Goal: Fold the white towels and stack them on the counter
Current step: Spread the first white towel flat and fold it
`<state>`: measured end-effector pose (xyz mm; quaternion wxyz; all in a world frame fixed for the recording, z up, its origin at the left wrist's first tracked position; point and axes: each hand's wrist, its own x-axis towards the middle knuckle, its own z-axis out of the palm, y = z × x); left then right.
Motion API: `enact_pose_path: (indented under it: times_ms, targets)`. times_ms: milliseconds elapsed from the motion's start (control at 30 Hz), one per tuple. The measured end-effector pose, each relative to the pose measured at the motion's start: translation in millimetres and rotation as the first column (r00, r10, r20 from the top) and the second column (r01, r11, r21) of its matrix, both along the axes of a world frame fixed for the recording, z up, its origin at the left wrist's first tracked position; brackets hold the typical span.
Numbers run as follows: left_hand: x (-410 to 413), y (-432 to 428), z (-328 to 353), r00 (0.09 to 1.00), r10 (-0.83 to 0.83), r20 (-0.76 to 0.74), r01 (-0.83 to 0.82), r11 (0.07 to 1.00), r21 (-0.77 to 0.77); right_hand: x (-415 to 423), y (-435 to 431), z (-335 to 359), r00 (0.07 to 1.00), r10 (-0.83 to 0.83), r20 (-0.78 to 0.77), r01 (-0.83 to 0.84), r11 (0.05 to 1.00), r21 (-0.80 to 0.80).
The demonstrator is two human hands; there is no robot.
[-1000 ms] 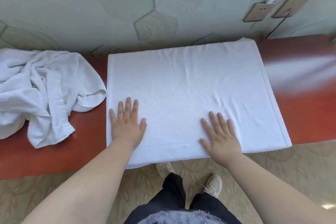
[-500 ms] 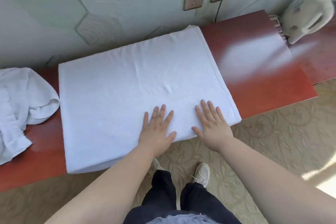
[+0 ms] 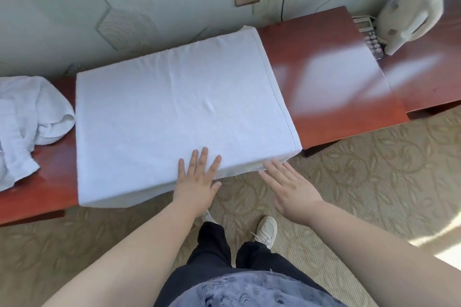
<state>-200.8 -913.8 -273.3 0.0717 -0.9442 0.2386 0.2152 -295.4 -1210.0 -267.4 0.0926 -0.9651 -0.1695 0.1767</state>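
Your left hand [image 3: 198, 182] is sliding back, staying flat on the white towel [image 3: 174, 107] at the surface's [image 3: 324, 107] front edge; your right hand [image 3: 290, 189] is coming off, open (smoothing looks done).

Bright daylight frm right; glare on counter [image 3: 331, 77]; wide-angle edge distortion.

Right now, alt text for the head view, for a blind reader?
A person's left hand presses flat on the near edge of a flat white towel on a red-brown counter, with the open right hand beside that edge. A crumpled white towel lies at the left, a plush toy at the far right.
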Motion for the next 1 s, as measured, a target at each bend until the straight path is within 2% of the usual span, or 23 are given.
enact_pose_path:
  times_ms: [67,100,133,200,267,333,400,533,600,667,767,867,933,1000]
  targets:
    - [-34,19,6,0.999,-0.044,0.000,0.044,0.999,-0.013,1,6,-1,0.983,-0.132,-0.126,0.137,0.990,0.025]
    - [-48,30,11,0.998,-0.069,-0.002,0.069,0.997,-0.031,5,7,0,0.943,-0.271,-0.195,0.282,0.959,0.029]
    - [-58,41,16,0.996,-0.085,-0.007,0.084,0.995,-0.061,10,5,-1,0.856,-0.433,-0.282,0.464,0.885,0.047]
    - [-70,68,19,0.997,-0.083,0.007,0.083,0.992,-0.093,20,0,-3,0.596,-0.674,-0.436,0.775,0.625,0.094]
    - [-78,93,23,0.994,0.106,-0.008,-0.106,0.990,-0.089,31,-8,-10,0.395,-0.769,-0.502,0.911,0.398,0.107]
    - [-80,117,28,0.914,0.406,-0.011,-0.404,0.907,-0.120,43,-13,-16,0.250,-0.783,-0.570,0.968,0.203,0.147]
    - [-78,138,34,0.788,0.615,0.024,-0.603,0.778,-0.176,54,-15,-26,0.182,-0.744,-0.642,0.974,0.046,0.222]
    - [-66,161,37,0.711,0.700,0.066,-0.676,0.707,-0.208,64,-10,-41,0.141,-0.722,-0.677,0.958,-0.073,0.278]
    - [-59,171,35,0.645,0.763,0.051,-0.728,0.634,-0.261,64,-4,-41,0.122,-0.719,-0.685,0.939,-0.139,0.313]
    - [-54,183,30,0.493,0.870,0.005,-0.820,0.467,-0.331,62,4,-40,0.089,-0.724,-0.684,0.926,-0.193,0.325]
    - [-44,203,21,0.208,0.968,-0.141,-0.902,0.134,-0.411,50,15,-38,0.078,-0.759,-0.646,0.921,-0.192,0.338]
    - [-28,218,12,-0.049,0.926,-0.375,-0.816,-0.254,-0.520,37,31,-34,0.087,-0.795,-0.600,0.920,-0.166,0.354]
    - [-17,226,5,-0.127,0.858,-0.497,-0.748,-0.412,-0.520,30,41,-32,0.073,-0.807,-0.586,0.919,-0.174,0.355]
    - [-9,233,1,-0.147,0.804,-0.576,-0.749,-0.471,-0.466,22,50,-31,0.047,-0.819,-0.571,0.922,-0.185,0.340]
